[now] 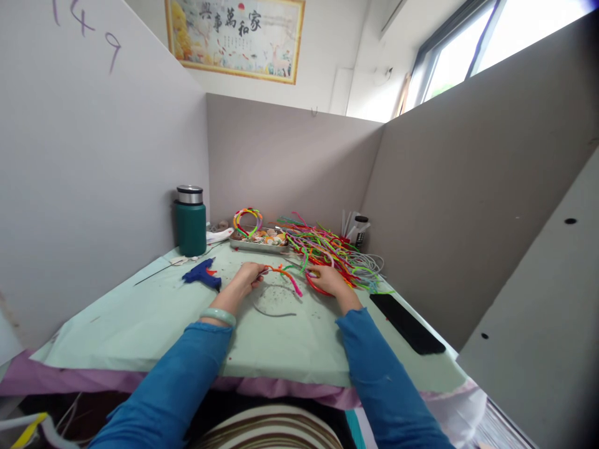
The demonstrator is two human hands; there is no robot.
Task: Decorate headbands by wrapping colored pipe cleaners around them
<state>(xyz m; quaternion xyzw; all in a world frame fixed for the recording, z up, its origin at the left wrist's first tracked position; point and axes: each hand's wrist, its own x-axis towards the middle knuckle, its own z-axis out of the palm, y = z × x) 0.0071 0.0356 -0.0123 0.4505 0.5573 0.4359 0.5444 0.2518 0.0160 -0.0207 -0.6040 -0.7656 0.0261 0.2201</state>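
Observation:
My left hand (248, 278) is closed in a pinch on one end of an orange pipe cleaner (281, 270), whose pink end (297, 288) hangs free to the right. Opposite it, my right hand (327, 280) has its fingers closed. A thin, blade-like tip (294, 263) points left from them, and a red loop (318, 288) curves under the fingers; the held thing is mostly hidden. Close to the fingertips lies a green pipe cleaner (291, 269). Below, on the table, rests a thin grey curved strip (274, 313) among small dark specks.
A blue glue gun (202, 274) and green flask (191, 221) stand left. Behind are a metal tray (259, 246) of small pieces, a multicoloured ring (248, 222) and a heap of pipe cleaners (322, 243). A black flat object (407, 324) lies right. Grey partitions (294, 156) enclose the table.

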